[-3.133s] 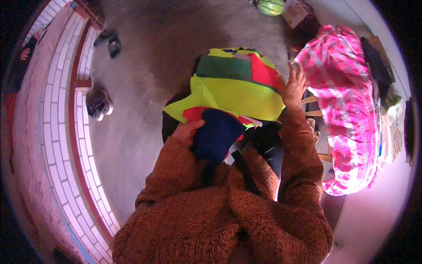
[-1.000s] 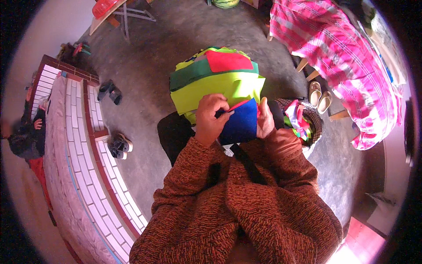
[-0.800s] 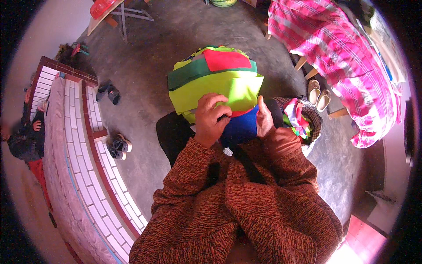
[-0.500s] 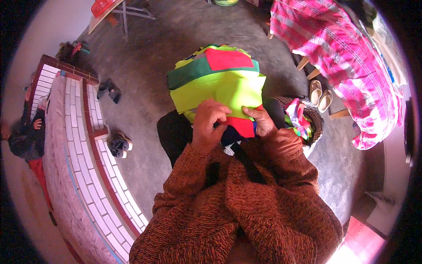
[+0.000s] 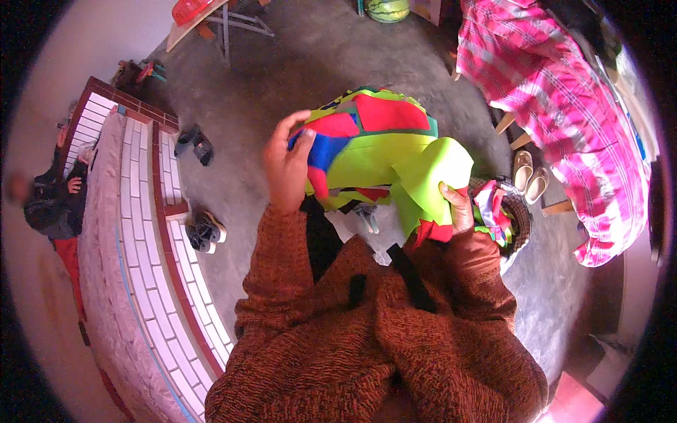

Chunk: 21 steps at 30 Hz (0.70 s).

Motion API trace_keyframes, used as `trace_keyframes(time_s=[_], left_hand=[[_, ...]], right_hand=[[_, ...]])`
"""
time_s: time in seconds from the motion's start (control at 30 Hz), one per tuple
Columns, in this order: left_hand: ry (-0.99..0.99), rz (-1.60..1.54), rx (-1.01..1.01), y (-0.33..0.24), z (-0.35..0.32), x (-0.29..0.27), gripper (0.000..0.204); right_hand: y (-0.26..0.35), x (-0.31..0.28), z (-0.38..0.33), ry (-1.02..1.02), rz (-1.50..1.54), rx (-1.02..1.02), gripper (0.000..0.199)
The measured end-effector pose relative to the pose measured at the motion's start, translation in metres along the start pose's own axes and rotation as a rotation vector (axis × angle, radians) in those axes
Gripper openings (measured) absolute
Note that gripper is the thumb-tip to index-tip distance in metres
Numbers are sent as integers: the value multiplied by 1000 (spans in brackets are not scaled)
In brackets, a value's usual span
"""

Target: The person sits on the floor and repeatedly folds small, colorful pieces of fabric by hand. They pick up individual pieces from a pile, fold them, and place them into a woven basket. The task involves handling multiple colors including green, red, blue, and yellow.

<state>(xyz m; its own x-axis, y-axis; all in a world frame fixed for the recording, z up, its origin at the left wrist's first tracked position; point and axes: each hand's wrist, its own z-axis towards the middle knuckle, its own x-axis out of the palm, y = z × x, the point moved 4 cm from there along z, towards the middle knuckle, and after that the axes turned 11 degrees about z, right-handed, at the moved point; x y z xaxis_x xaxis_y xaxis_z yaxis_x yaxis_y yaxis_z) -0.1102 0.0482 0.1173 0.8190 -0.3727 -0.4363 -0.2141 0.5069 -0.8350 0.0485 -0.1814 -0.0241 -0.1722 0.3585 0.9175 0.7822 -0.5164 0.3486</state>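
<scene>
Below me the grey floor (image 5: pixel 243 141) carries a pair of dark slippers (image 5: pixel 202 149) and, nearer me, a pair of black shoes (image 5: pixel 204 233), both beside a white-brick platform (image 5: pixel 144 240) spread with a pale pinkish cover (image 5: pixel 106 211). To my right on the floor I see a checked-rim basket (image 5: pixel 522 224) just beside two pale slippers (image 5: pixel 522 173). Farther off sits a watermelon (image 5: pixel 386 10). A small table (image 5: pixel 182 34) bears something red (image 5: pixel 190 10). What supports my stack of coloured cloth (image 5: pixel 367 151) is hidden from me.
</scene>
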Motion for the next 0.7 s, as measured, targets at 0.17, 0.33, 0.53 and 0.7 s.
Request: trace_keyframes(time_s=[0.17, 0.33, 0.53, 0.7], left_hand=[[78, -552, -201, 2, 53, 26, 20], [14, -802, -324, 34, 97, 41, 22], [-49, -111, -370, 219, 85, 59, 28], [79, -314, -481, 186, 75, 59, 32]], right_hand=[[-7, -5, 0, -64, -7, 52, 53], [-10, 1, -2, -63, 34, 58, 55], [-8, -5, 2, -77, -15, 46, 55], [-4, -18, 3, -107, -46, 74, 55]])
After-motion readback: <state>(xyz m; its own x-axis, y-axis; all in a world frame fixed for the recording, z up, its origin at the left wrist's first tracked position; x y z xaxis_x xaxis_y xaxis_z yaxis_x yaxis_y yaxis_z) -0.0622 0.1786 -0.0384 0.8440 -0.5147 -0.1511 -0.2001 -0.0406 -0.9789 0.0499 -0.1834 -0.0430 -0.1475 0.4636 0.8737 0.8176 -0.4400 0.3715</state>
